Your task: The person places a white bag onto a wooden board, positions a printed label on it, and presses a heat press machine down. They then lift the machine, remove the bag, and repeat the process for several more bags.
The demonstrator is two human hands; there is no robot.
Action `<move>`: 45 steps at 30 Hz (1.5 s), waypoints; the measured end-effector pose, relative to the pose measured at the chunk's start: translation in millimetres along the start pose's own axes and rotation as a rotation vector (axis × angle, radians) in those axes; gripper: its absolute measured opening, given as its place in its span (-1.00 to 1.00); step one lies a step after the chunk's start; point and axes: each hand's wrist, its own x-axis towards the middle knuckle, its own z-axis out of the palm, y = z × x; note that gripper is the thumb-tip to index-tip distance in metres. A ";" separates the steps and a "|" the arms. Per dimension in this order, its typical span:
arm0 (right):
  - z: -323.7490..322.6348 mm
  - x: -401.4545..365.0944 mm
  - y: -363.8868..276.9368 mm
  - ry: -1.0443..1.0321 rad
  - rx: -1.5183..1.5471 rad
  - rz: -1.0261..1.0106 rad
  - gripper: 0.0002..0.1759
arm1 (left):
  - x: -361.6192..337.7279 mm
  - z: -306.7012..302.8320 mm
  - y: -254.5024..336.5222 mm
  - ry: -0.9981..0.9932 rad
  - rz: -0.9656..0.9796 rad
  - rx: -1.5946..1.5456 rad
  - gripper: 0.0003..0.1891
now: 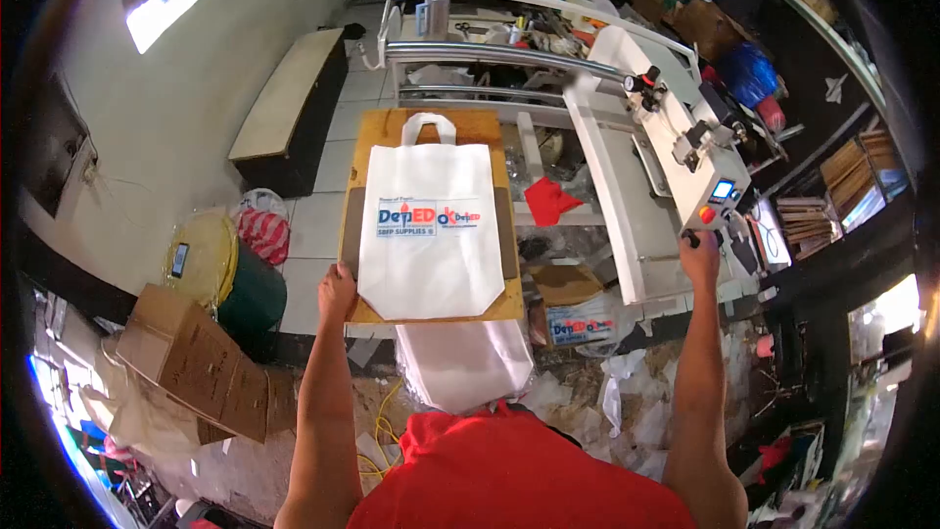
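A white tote bag [431,269] lies flat on a wooden board [480,126], its loop handle pointing away from me. Blue and red "DepED" lettering [406,217] is printed across its upper part. My left hand [337,292] is closed on the board's left edge, beside the bag's lower corner. Off to the right, my right hand [699,257] is wrapped round a small black handle [691,236] at the front of a white heat press machine [676,167]. That machine carries a lit display [723,189], a red button [706,215] and a pressure gauge [632,84].
Metal rails [490,52] run behind the board to the press. White bags [465,362] are stacked below the board's front edge. Cardboard boxes [201,362] and a green drum [257,284] stand at left, near a long bench [284,103]. A red cloth [550,201] lies right of the board.
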 end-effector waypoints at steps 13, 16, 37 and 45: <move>-12.2 -38.0 -122.2 -0.256 0.243 -0.160 -0.65 | 7.2 12.3 -16.1 0.011 0.117 0.053 -0.52; -20.1 -66.4 -173.7 -0.220 0.325 -0.375 -0.69 | 12.9 11.4 -33.8 -0.023 0.129 0.029 -0.49; -0.8 -115.8 -297.8 -0.412 0.680 -0.967 -0.39 | -134.3 -61.8 285.1 0.091 0.948 0.010 -0.54; 112.0 -144.7 -70.6 -0.394 0.902 -0.104 -0.72 | -131.9 -42.3 299.4 0.320 0.722 0.337 -0.72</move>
